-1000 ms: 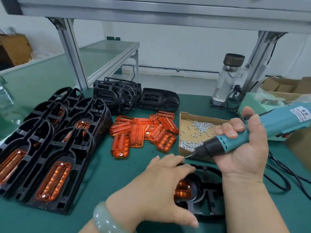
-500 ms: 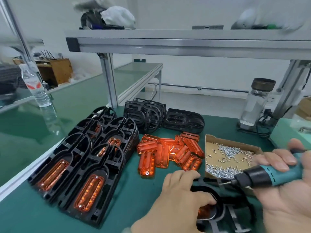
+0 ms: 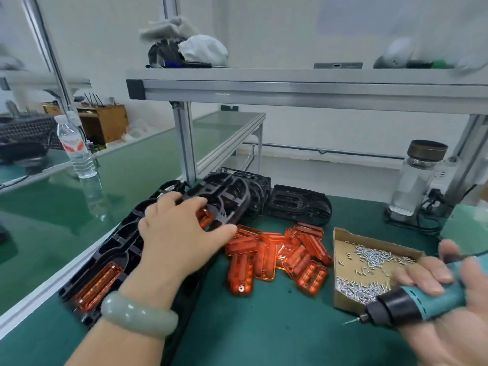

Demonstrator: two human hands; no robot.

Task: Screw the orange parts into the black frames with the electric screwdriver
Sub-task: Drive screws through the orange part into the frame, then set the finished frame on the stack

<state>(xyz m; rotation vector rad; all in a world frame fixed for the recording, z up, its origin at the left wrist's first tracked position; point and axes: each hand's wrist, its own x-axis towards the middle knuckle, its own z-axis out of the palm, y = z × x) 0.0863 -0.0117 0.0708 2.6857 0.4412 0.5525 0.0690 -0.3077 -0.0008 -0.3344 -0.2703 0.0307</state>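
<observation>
Left of the pile of orange parts (image 3: 277,257), a row of black frames (image 3: 105,270) lies on the green worktop (image 3: 264,326). The frames are matt, ribbed, open-lattice mouldings with rounded ends, and some hold a glossy translucent orange insert. The left hand (image 3: 179,233), a smooth pale-green bangle (image 3: 140,315) on its wrist, reaches forward palm down and grips one black frame (image 3: 229,202), fingers curled over its far edge, thumb on the near edge. This frame sits tilted, just behind and left of the pile, long axis roughly left to right. Right of the pile stands a shallow cardboard box (image 3: 343,247) of small bright screws (image 3: 369,257). Further right, the right hand (image 3: 454,326) is curled around the teal electric screwdriver (image 3: 422,302). The tool's long axis lies nearly level, with its black collar and thin bit pointing left.
</observation>
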